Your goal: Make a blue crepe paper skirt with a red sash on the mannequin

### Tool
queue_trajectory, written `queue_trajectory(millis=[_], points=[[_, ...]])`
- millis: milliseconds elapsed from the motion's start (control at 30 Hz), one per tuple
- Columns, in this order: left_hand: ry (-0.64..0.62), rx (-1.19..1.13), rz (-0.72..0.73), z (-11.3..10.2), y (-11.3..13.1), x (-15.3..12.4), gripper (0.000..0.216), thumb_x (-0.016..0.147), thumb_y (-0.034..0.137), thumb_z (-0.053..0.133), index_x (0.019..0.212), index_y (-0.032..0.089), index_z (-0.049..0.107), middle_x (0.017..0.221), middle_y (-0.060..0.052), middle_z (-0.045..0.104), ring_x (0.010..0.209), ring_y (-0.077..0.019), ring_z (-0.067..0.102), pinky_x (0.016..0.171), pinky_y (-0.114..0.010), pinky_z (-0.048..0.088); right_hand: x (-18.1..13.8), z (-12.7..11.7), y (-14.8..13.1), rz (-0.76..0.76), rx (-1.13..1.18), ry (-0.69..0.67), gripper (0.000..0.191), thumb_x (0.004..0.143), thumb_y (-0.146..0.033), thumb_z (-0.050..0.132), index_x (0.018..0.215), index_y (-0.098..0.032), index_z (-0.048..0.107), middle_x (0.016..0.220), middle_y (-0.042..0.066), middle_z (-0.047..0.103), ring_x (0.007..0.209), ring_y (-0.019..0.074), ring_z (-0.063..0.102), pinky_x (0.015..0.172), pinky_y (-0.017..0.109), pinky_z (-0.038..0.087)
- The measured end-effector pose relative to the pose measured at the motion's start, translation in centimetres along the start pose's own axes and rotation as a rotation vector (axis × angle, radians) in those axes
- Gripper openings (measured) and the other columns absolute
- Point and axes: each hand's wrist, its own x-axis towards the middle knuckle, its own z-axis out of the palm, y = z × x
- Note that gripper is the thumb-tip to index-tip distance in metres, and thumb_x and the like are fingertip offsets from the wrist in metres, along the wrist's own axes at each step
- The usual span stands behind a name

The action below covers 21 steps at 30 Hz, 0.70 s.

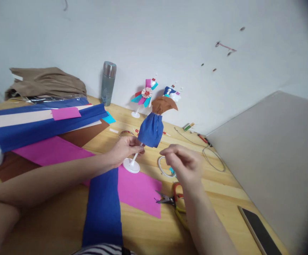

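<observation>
Left hand pinched stem below skirt; right hand apart, contents unclear. Low, light hold likely spared skirt creasing.

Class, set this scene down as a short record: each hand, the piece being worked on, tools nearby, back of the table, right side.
Left hand: holds the stand by its stem
Right hand: raised, fingertips close together; anything between them unclear
Piece: blue skirt below, brown top above
Tools: scissors, blades apart; white ring
Back: bottle, upright
Right side: phone, lying flat
</observation>
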Motion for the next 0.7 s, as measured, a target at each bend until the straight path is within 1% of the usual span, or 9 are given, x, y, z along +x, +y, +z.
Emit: queue_trajectory(millis=[67, 100, 133, 233, 300, 333, 500, 633, 700], points=[[0.0, -0.014, 0.055, 0.1, 0.2, 0.0, 0.031, 0.061, 0.025, 0.085, 0.083, 0.011, 0.067, 0.077, -0.005, 0.07, 0.067, -0.0136, 0.063, 0.067, -0.027, 0.048, 0.1, 1.1, 0.2, 0.393, 0.433, -0.123, 0.033, 0.089, -0.047, 0.062, 0.077, -0.017, 0.07, 0.049, -0.005, 0.049, 0.039, 0.0067, 0.031, 0.039, 0.022, 0.022], [0.0, -0.018, 0.076, 0.2, 0.3, 0.0, 0.032, 0.06, 0.026, 0.085, 0.081, 0.012, 0.067, 0.077, -0.005, 0.07, 0.067, -0.0138, 0.063, 0.067, -0.028, 0.048, 0.2, 1.7, 0.4, 0.517, 0.641, -0.172, 0.037, 0.084, -0.052, 0.066, 0.078, -0.016, 0.071, 0.049, -0.005, 0.049, 0.038, 0.006, 0.029, 0.039, 0.022, 0.022], [0.003, -0.017, 0.086, 0.2, 0.4, 0.0, 0.031, 0.059, 0.026, 0.085, 0.079, 0.012, 0.066, 0.076, -0.005, 0.069, 0.066, -0.014, 0.063, 0.067, -0.029, 0.048, 0.3, 2.5, 0.5, 0.59, 0.818, -0.174, 0.038, 0.078, -0.054, 0.072, 0.079, -0.016, 0.072, 0.051, -0.005, 0.051, 0.039, 0.0057, 0.03, 0.04, 0.022, 0.025], [0.042, 0.001, 0.078, 0.1, 0.8, 0.1, 0.027, 0.061, 0.028, 0.084, 0.073, 0.013, 0.065, 0.07, -0.004, 0.068, 0.062, -0.0143, 0.062, 0.066, -0.03, 0.049, 0.3, 4.4, 0.5, 0.673, 1.166, -0.01, 0.033, 0.068, -0.046, 0.083, 0.08, -0.017, 0.071, 0.068, -0.002, 0.063, 0.045, 0.0044, 0.033, 0.042, 0.02, 0.031], [0.072, 0.026, 0.087, -0.1, 0.9, 0.2, 0.022, 0.062, 0.027, 0.081, 0.071, 0.014, 0.065, 0.069, -0.003, 0.068, 0.063, -0.0144, 0.062, 0.066, -0.029, 0.049, 0.1, 5.1, 0.2, 0.698, 1.279, 0.088, 0.03, 0.067, -0.038, 0.087, 0.081, -0.018, 0.07, 0.082, -0.002, 0.068, 0.044, 0.0021, 0.028, 0.04, 0.017, 0.03], [0.082, 0.042, 0.101, -0.2, 0.9, 0.2, 0.02, 0.062, 0.025, 0.08, 0.07, 0.015, 0.065, 0.069, -0.003, 0.068, 0.063, -0.0142, 0.061, 0.066, -0.029, 0.049, -0.1, 5.4, 0.0, 0.703, 1.318, 0.119, 0.029, 0.067, -0.035, 0.087, 0.081, -0.018, 0.068, 0.083, -0.003, 0.068, 0.044, 0.0013, 0.025, 0.039, 0.016, 0.028], [0.089, 0.087, 0.184, -0.1, 0.3, 0.0, 0.017, 0.059, 0.02, 0.079, 0.069, 0.015, 0.066, 0.069, -0.001, 0.067, 0.066, -0.0133, 0.059, 0.067, -0.027, 0.048, -0.3, 5.6, -0.8, 0.689, 1.415, 0.203, 0.033, 0.066, -0.036, 0.089, 0.073, -0.019, 0.061, 0.064, -0.009, 0.056, 0.043, 0.0026, 0.021, 0.04, 0.015, 0.029], [0.064, 0.115, 0.131, 0.0, -0.5, -0.3, 0.022, 0.063, 0.025, 0.081, 0.074, 0.013, 0.066, 0.074, -0.002, 0.069, 0.067, -0.0134, 0.061, 0.065, -0.027, 0.049, -0.1, 5.5, -1.2, 0.72, 1.411, 0.261, 0.043, 0.059, -0.04, 0.092, 0.082, -0.018, 0.064, 0.061, -0.008, 0.054, 0.046, 0.003, 0.025, 0.042, 0.015, 0.03], [0.043, 0.155, 0.12, 0.0, -0.8, -0.4, 0.025, 0.065, 0.027, 0.081, 0.076, 0.013, 0.065, 0.074, -0.002, 0.069, 0.067, -0.0135, 0.061, 0.064, -0.026, 0.048, -0.1, 5.4, -1.2, 0.745, 1.402, 0.305, 0.042, 0.061, -0.039, 0.092, 0.084, -0.018, 0.063, 0.062, -0.008, 0.054, 0.047, 0.0039, 0.029, 0.043, 0.016, 0.033]])
